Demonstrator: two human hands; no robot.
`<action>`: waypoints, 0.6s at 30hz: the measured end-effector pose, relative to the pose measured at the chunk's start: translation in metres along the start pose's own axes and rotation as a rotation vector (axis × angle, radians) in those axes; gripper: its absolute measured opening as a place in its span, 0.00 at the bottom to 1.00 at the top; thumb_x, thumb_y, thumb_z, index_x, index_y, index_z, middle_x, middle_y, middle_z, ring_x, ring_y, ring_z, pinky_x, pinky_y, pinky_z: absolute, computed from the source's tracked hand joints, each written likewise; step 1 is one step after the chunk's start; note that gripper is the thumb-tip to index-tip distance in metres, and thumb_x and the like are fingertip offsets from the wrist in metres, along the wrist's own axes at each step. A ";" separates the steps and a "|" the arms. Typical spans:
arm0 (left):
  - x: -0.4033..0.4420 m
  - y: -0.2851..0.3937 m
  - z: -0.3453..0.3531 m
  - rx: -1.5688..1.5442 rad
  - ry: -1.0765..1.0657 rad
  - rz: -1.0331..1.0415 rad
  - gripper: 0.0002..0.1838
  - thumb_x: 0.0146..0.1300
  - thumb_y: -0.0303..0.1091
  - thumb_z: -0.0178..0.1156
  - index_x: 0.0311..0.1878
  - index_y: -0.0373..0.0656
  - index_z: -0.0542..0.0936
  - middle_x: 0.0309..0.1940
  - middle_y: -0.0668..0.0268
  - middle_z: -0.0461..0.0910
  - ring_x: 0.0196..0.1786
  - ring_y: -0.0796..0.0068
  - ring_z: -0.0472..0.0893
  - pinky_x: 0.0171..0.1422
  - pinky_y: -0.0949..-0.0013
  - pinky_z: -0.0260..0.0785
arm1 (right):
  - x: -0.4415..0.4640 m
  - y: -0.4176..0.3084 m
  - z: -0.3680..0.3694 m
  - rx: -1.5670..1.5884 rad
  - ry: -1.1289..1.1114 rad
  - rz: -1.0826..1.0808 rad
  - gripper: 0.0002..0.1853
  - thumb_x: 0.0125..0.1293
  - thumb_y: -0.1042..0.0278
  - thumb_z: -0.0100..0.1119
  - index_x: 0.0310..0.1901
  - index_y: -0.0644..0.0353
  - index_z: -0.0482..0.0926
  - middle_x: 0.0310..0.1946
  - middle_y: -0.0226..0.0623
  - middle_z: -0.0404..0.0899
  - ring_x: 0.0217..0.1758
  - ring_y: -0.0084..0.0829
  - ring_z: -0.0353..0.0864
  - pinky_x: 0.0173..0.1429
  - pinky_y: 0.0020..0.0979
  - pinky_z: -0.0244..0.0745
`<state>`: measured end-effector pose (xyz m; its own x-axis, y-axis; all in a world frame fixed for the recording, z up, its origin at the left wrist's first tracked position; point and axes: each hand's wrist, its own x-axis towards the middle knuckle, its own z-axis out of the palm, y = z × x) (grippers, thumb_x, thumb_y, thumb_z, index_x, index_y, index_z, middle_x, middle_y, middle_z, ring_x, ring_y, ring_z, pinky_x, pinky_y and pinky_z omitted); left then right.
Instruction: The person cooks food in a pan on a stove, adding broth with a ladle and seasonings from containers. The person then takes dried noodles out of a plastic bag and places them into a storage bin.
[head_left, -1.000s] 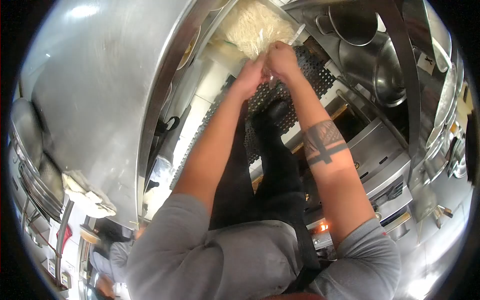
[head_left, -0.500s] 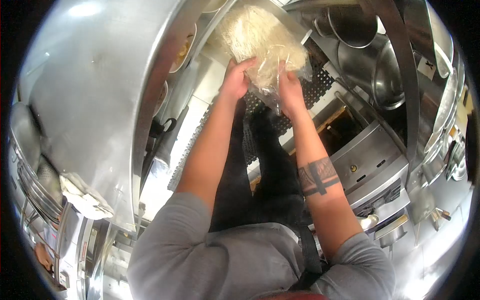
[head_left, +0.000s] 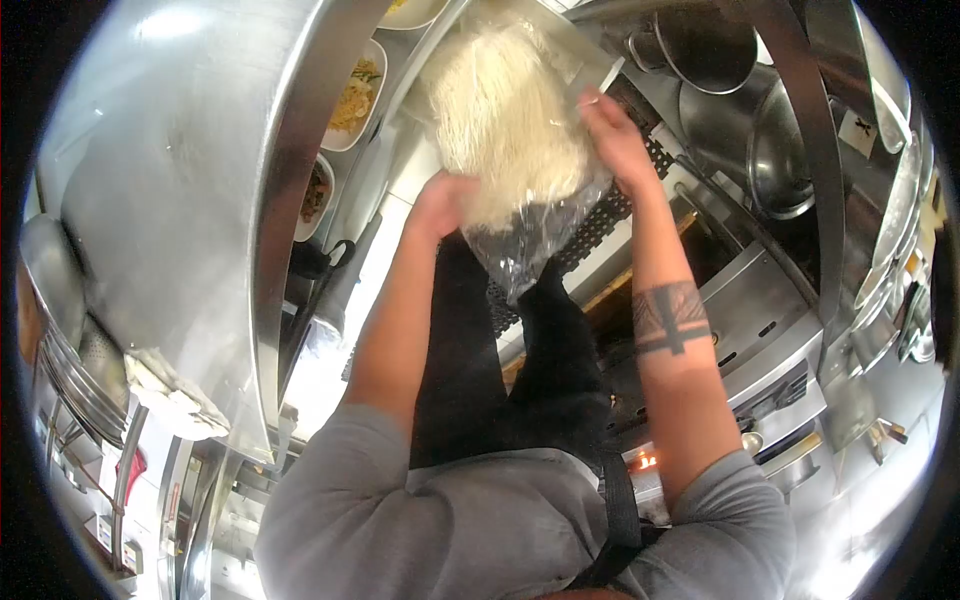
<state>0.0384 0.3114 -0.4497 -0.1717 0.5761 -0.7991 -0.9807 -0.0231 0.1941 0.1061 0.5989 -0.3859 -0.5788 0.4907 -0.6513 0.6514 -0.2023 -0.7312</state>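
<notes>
A clear plastic bag of pale, thin noodles (head_left: pixel 510 115) is held up in front of me, its loose, see-through end hanging toward my legs. My left hand (head_left: pixel 440 205) is closed on the bag's lower left side, with the thumb over the plastic and the other fingers partly hidden and slightly blurred. On the opposite side, my right hand (head_left: pixel 617 142) grips the bag's right edge, its fingertips near the upper corner. The noodles look like one large bundle inside the plastic.
To the left, white dishes of food (head_left: pixel 357 95) sit beside a large steel surface (head_left: pixel 190 200). Pans (head_left: pixel 705 50) hang or stand at upper right. A steel cooking unit (head_left: pixel 745 310) and a small flame (head_left: pixel 645 461) are close to my right arm. A black perforated mat (head_left: pixel 600 222) covers the floor.
My hands have moved apart, the left down and left, the right up and right. The bag now hangs more stretched out, with its clear end lower.
</notes>
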 end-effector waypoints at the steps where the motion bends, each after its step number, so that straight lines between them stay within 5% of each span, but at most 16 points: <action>1: -0.001 -0.005 -0.007 0.002 0.000 0.001 0.25 0.56 0.29 0.59 0.57 0.26 0.75 0.51 0.49 0.82 0.52 0.52 0.83 0.61 0.49 0.75 | 0.003 0.005 0.005 0.002 0.000 -0.002 0.24 0.72 0.55 0.60 0.62 0.64 0.77 0.50 0.33 0.82 0.45 0.24 0.76 0.52 0.28 0.71; 3: -0.007 -0.008 -0.008 -0.046 0.013 -0.072 0.26 0.57 0.32 0.61 0.58 0.27 0.74 0.51 0.49 0.81 0.53 0.50 0.82 0.60 0.47 0.75 | 0.005 0.011 0.017 -0.146 -0.155 0.186 0.18 0.72 0.57 0.60 0.53 0.62 0.84 0.40 0.31 0.86 0.38 0.26 0.79 0.45 0.30 0.73; 4: -0.008 -0.010 -0.004 -0.048 0.012 -0.073 0.26 0.57 0.32 0.61 0.58 0.27 0.74 0.51 0.49 0.81 0.53 0.50 0.82 0.60 0.47 0.75 | -0.001 0.015 0.025 -0.217 0.004 -0.002 0.16 0.72 0.60 0.59 0.43 0.66 0.86 0.28 0.30 0.83 0.29 0.25 0.76 0.38 0.31 0.72; 6: -0.009 -0.011 0.019 -0.204 0.235 -0.073 0.26 0.60 0.33 0.61 0.60 0.29 0.73 0.52 0.49 0.80 0.54 0.50 0.81 0.62 0.47 0.74 | -0.013 0.016 0.040 -0.215 0.202 -0.033 0.15 0.70 0.61 0.59 0.43 0.68 0.84 0.28 0.34 0.83 0.31 0.25 0.78 0.39 0.30 0.73; 9: -0.008 -0.027 0.032 -0.262 0.255 0.083 0.26 0.63 0.35 0.61 0.62 0.31 0.73 0.54 0.50 0.79 0.56 0.49 0.80 0.64 0.47 0.72 | -0.010 0.013 0.055 -0.131 0.454 -0.047 0.14 0.69 0.66 0.55 0.41 0.71 0.82 0.27 0.42 0.82 0.32 0.29 0.79 0.40 0.30 0.73; 11: -0.014 -0.030 0.050 -0.324 0.260 0.092 0.24 0.63 0.33 0.61 0.61 0.32 0.73 0.53 0.51 0.80 0.54 0.52 0.81 0.60 0.49 0.75 | -0.005 0.009 0.063 0.347 0.519 -0.038 0.15 0.69 0.64 0.57 0.43 0.71 0.81 0.28 0.47 0.82 0.31 0.38 0.80 0.42 0.34 0.74; 15: -0.019 -0.039 0.043 -0.434 0.242 0.054 0.25 0.63 0.28 0.62 0.63 0.33 0.72 0.55 0.53 0.79 0.55 0.56 0.82 0.57 0.51 0.78 | 0.022 -0.012 0.066 0.399 0.524 -0.123 0.19 0.70 0.56 0.60 0.32 0.67 0.79 0.25 0.32 0.79 0.26 0.24 0.71 0.35 0.26 0.67; 17: -0.031 -0.036 0.039 -0.302 0.220 0.093 0.26 0.63 0.28 0.61 0.64 0.32 0.70 0.56 0.52 0.78 0.58 0.53 0.80 0.62 0.50 0.74 | 0.033 -0.031 0.051 -0.070 0.053 0.124 0.23 0.69 0.49 0.63 0.35 0.67 0.79 0.26 0.32 0.79 0.29 0.24 0.73 0.39 0.26 0.69; 18: -0.034 -0.033 0.036 -0.175 0.200 0.132 0.27 0.64 0.27 0.60 0.66 0.31 0.69 0.58 0.51 0.78 0.61 0.51 0.78 0.67 0.48 0.71 | 0.047 -0.034 0.050 -0.059 0.080 0.144 0.25 0.67 0.45 0.64 0.37 0.67 0.79 0.27 0.30 0.79 0.30 0.25 0.74 0.40 0.26 0.69</action>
<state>0.0799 0.3216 -0.4083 -0.2966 0.3871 -0.8731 -0.9469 -0.2380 0.2162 0.0318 0.5865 -0.4020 -0.4384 0.5266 -0.7283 0.7535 -0.2263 -0.6172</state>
